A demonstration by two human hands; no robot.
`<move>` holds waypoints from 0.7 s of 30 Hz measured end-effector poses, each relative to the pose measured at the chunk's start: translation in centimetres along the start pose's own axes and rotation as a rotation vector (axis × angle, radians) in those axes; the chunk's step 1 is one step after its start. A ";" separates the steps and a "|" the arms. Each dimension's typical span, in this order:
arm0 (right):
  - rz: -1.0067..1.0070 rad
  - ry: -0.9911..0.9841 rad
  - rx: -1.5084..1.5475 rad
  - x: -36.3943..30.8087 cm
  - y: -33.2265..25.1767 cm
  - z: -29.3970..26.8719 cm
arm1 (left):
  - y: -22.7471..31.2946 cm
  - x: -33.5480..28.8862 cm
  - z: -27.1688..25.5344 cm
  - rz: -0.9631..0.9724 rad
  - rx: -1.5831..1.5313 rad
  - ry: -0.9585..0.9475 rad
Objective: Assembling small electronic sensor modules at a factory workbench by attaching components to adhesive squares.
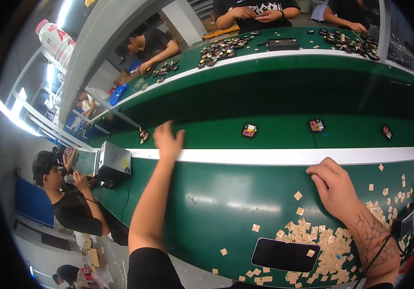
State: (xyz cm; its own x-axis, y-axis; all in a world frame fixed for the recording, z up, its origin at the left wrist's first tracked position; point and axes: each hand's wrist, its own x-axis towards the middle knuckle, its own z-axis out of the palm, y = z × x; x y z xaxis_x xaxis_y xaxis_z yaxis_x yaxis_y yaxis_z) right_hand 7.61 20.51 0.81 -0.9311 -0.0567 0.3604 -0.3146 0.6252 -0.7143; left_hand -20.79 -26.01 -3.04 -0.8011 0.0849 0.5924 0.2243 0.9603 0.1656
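Progress first. Five small dark packs (249, 130) with pink-and-white labels are lying spaced out along the green strip (207, 135) across the middle of the frame, from left of centre to the right edge. Many beige squares (334, 245) are lying loose on the near worktop (207, 192), heaped at lower right and thinning toward the right edge, so plenty appears to be left. Whether any pack on the strip is finished, I cannot tell at this size. Beyond, at upper middle, a larger heap of packs (223, 50) is sitting on the far worktop (187, 66).

Hands: well apart, one each side of centre. The left hand (168, 139), slightly blurred, is hanging over the strip, fingers spread and thumb standing off; nothing is showing in it. The leftmost pack (144, 135) is lying just beside it, apart from the fingers. The right hand (331, 180) is hovering by the white rail (245, 156), right of centre, fingers loosely bent, thumb parted from them, nothing visible between. Whether it is touching the rail or worktop, cannot tell.

Also: a dark phone (281, 255) is lying among the squares at lower middle, one square resting on it.
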 end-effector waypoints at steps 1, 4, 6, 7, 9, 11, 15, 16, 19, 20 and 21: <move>-0.006 0.004 0.004 0.0 -0.1 -0.1 | -4.1 0.6 -0.2 -0.121 0.126 0.068; 0.032 -0.008 -0.009 -0.1 -0.2 0.2 | -10.3 2.1 -0.1 -0.643 0.260 0.063; 0.111 0.057 -0.094 -1.2 -0.6 -2.0 | -8.1 6.2 6.4 -0.604 0.185 0.008; 0.050 0.006 -0.019 0.4 -0.2 -0.3 | -13.4 4.1 2.2 -0.636 0.235 0.011; 0.043 0.034 0.004 0.1 -0.4 0.0 | -14.1 4.4 1.8 -0.595 0.209 -0.007; 0.040 0.063 0.032 -0.1 -0.4 0.0 | -15.0 4.3 1.1 -0.501 0.150 0.045; 0.083 0.139 0.048 -0.1 0.4 0.4 | -8.8 2.5 1.5 -0.147 -0.292 0.080; 0.103 0.164 0.039 -0.1 0.6 0.3 | -3.2 1.7 1.1 -0.044 -0.353 0.013; 0.095 0.174 0.052 0.0 0.3 0.3 | 14.7 -3.1 -5.6 0.578 -0.508 -0.184; 0.085 0.164 0.050 -0.2 0.1 -0.1 | 18.9 -4.8 -6.9 0.695 -0.521 -0.291; 0.077 0.154 0.047 -0.4 0.0 -0.4 | 22.3 -6.8 -7.8 0.721 -0.606 -0.375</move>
State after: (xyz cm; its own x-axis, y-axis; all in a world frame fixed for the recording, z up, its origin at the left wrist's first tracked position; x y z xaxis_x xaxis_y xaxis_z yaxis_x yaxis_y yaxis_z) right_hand 8.01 20.85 0.92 -0.9147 0.1117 0.3885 -0.2553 0.5855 -0.7694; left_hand -6.01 -7.27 2.77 -0.4628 0.7690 0.4410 0.8835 0.3597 0.3001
